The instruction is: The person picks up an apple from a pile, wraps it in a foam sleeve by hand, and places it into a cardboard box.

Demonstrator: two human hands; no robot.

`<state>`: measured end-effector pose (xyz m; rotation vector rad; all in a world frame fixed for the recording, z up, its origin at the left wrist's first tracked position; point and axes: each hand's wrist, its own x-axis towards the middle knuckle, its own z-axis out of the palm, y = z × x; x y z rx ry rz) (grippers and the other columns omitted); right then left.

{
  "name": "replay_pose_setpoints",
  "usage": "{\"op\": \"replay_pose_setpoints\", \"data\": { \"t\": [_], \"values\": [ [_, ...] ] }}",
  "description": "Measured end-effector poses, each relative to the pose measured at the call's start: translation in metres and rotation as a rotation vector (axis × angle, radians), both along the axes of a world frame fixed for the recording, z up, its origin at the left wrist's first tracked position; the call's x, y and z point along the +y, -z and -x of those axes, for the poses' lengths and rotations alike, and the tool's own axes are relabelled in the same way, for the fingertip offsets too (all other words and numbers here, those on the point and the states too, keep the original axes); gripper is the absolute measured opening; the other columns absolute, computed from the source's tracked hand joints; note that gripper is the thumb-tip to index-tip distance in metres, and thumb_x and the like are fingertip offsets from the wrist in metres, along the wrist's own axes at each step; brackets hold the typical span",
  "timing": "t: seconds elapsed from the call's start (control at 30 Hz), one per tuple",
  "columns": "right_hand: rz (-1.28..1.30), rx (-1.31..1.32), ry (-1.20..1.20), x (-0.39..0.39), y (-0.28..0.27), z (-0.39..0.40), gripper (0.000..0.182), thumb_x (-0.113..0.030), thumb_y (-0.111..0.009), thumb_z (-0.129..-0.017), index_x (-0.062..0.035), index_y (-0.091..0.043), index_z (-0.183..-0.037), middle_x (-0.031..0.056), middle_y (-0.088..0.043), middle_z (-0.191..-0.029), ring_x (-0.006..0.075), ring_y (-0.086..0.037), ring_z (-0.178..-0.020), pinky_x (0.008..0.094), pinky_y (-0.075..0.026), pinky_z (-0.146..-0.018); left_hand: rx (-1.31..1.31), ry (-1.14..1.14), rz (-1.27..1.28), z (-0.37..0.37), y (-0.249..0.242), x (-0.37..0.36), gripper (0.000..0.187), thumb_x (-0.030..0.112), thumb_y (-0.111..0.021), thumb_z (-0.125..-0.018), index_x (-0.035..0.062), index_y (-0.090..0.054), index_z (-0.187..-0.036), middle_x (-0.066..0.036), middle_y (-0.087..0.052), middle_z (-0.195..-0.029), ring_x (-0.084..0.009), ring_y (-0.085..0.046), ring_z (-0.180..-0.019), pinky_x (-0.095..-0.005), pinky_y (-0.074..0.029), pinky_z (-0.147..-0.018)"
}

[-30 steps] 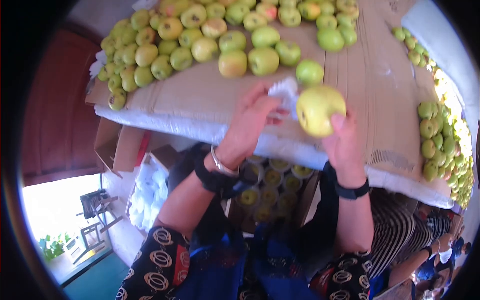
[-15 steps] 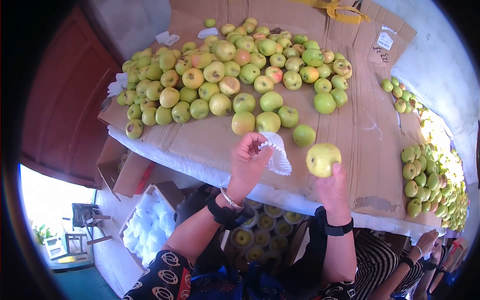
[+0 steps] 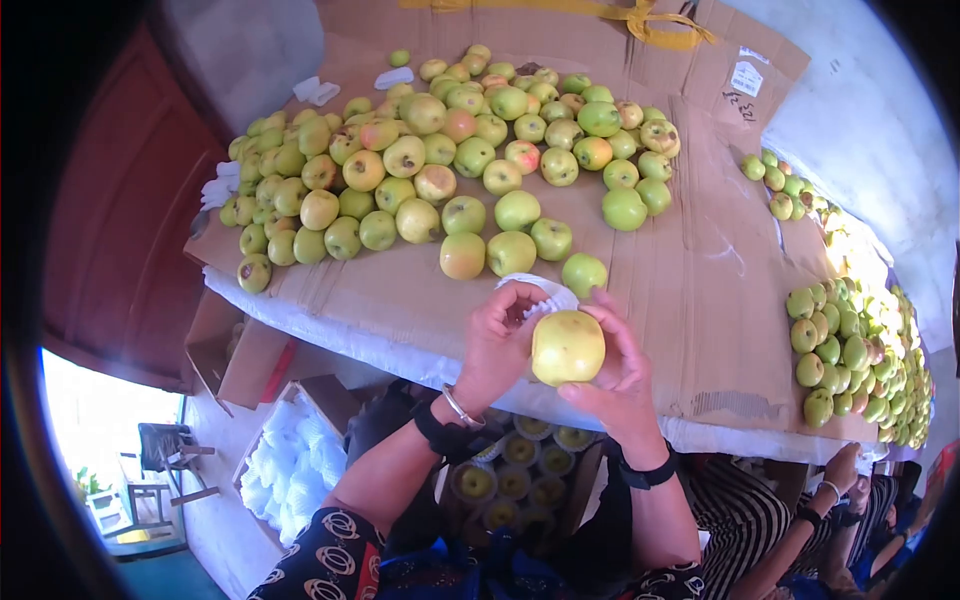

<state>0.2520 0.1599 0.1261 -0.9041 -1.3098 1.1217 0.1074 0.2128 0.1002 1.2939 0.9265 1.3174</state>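
Note:
Between my two hands, above the front edge of the table, is a yellow-green apple (image 3: 568, 347). My right hand (image 3: 622, 375) grips it from the right, with the thumb below and fingers behind. In my left hand (image 3: 500, 335) a white foam net sleeve (image 3: 540, 290) is pinched, partly hidden behind the apple and fingers. The sleeve's opening is right beside the apple's upper left side. Just beyond my hands a loose green apple (image 3: 584, 274) lies on the cardboard.
A large apple heap (image 3: 400, 160) covers the cardboard (image 3: 700, 290). Below sit a box of sleeved apples (image 3: 515, 480) and a carton of foam sleeves (image 3: 295, 455). At right are another apple heap (image 3: 850, 350) and a co-worker's hand (image 3: 842, 468). A stool (image 3: 170, 450) stands left.
My right hand has brought the apple left and slightly down to the foam sleeve in my left hand. The hands are now close together, and the view has shifted slightly.

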Motion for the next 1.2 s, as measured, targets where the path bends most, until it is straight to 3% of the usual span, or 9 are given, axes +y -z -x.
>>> {"op": "replay_pose_setpoints", "data": {
  "t": [0.13, 0.27, 0.33, 0.47, 0.67, 0.73, 0.93, 1.07, 1.2],
  "values": [
    [0.188, 0.265, -0.007, 0.0, 0.003, -0.003, 0.067, -0.004, -0.075, -0.063, -0.0029, -0.043, -0.122, 0.0062, -0.049, -0.117, 0.0161, -0.048, -0.109, 0.032, -0.038, -0.094, -0.102, 0.16, 0.131, 0.0, 0.0, -0.001, 0.009, 0.003, -0.056, -0.084, 0.0024, -0.056, -0.094, 0.003, -0.057, -0.083, -0.0024, -0.05, -0.073, -0.0188, -0.043, -0.066],
    [0.248, 0.256, 0.04, 0.004, 0.005, -0.011, 0.07, -0.004, -0.075, -0.063, -0.0031, -0.04, -0.124, 0.006, -0.05, -0.115, 0.0154, -0.049, -0.107, 0.0323, -0.04, -0.092, -0.11, 0.176, 0.112, -0.002, 0.002, -0.001, 0.01, 0.006, -0.056, -0.086, 0.0031, -0.057, -0.095, 0.003, -0.056, -0.083, -0.0014, -0.048, -0.072, -0.018, -0.041, -0.064],
    [0.015, -0.237, 0.223, 0.005, 0.017, -0.011, 0.075, -0.007, -0.076, -0.061, -0.0023, -0.037, -0.125, 0.0096, -0.05, -0.114, 0.0186, -0.051, -0.106, 0.0326, -0.042, -0.091, -0.069, 0.13, 0.103, -0.003, 0.002, -0.001, 0.009, 0.008, -0.056, -0.086, 0.0036, -0.057, -0.095, 0.004, -0.055, -0.082, -0.0011, -0.046, -0.07, -0.0176, -0.04, -0.063],
    [-0.104, -0.433, 0.358, 0.004, 0.007, -0.001, 0.082, -0.01, -0.078, -0.057, -0.0024, -0.035, -0.127, 0.0151, -0.049, -0.114, 0.0255, -0.052, -0.105, 0.0342, -0.043, -0.089, -0.081, 0.098, 0.071, -0.001, -0.004, -0.002, 0.009, 0.007, -0.056, -0.086, 0.0037, -0.057, -0.094, 0.005, -0.054, -0.079, -0.0011, -0.045, -0.069, -0.0176, -0.039, -0.062],
    [-0.025, -0.626, 0.302, 0.002, -0.001, 0.003, 0.087, -0.013, -0.08, -0.052, -0.0037, -0.035, -0.126, 0.0167, -0.046, -0.112, 0.0331, -0.047, -0.105, 0.039, -0.042, -0.087, 0.229, -0.095, -0.29, -0.001, -0.016, -0.009, 0.01, 0.007, -0.061, -0.081, 0.0025, -0.058, -0.088, 0.001, -0.054, -0.071, -0.0075, -0.047, -0.063, -0.0219, -0.04, -0.058],
    [-0.062, -0.677, 0.278, 0.003, -0.002, 0.005, 0.086, -0.014, -0.081, -0.052, -0.0043, -0.035, -0.124, 0.0165, -0.045, -0.113, 0.0339, -0.046, -0.104, 0.0398, -0.041, -0.087, 0.474, -0.142, -0.511, 0.001, -0.019, -0.008, 0.01, 0.007, -0.064, -0.076, 0.0048, -0.06, -0.085, -0.007, -0.055, -0.067, -0.0181, -0.053, -0.059, -0.0288, -0.042, -0.053],
    [-0.173, -0.7, 0.424, 0.008, 0.001, 0.006, 0.09, -0.015, -0.082, -0.051, -0.0047, -0.032, -0.126, 0.0175, -0.048, -0.108, 0.0344, -0.048, -0.098, 0.0406, -0.041, -0.082, 0.592, -0.185, -0.8, 0.0, -0.016, -0.011, 0.015, 0.006, -0.066, -0.074, 0.0047, -0.059, -0.088, -0.007, -0.055, -0.069, -0.0181, -0.052, -0.057, -0.028, -0.041, -0.053],
    [-0.23, -0.751, 0.463, 0.009, -0.001, 0.008, 0.092, -0.015, -0.081, -0.052, -0.0037, -0.03, -0.128, 0.0172, -0.05, -0.103, 0.0341, -0.049, -0.094, 0.0401, -0.042, -0.08, 0.498, -0.148, -0.542, -0.003, -0.022, -0.018, 0.018, 0.004, -0.065, -0.075, 0.0048, -0.059, -0.092, -0.003, -0.054, -0.07, -0.0138, -0.051, -0.059, -0.0248, -0.041, -0.056],
    [-0.16, -0.624, 0.411, 0.014, 0.0, -0.002, 0.093, -0.013, -0.079, -0.053, -0.0043, -0.029, -0.131, 0.0172, -0.051, -0.1, 0.0341, -0.051, -0.088, 0.0399, -0.042, -0.079, 0.164, 0.221, -0.144, 0.008, -0.028, -0.001, 0.021, -0.001, -0.058, -0.077, 0.0043, -0.058, -0.097, 0.004, -0.049, -0.072, -0.0054, -0.045, -0.065, -0.0199, -0.038, -0.061]
  ]
}}
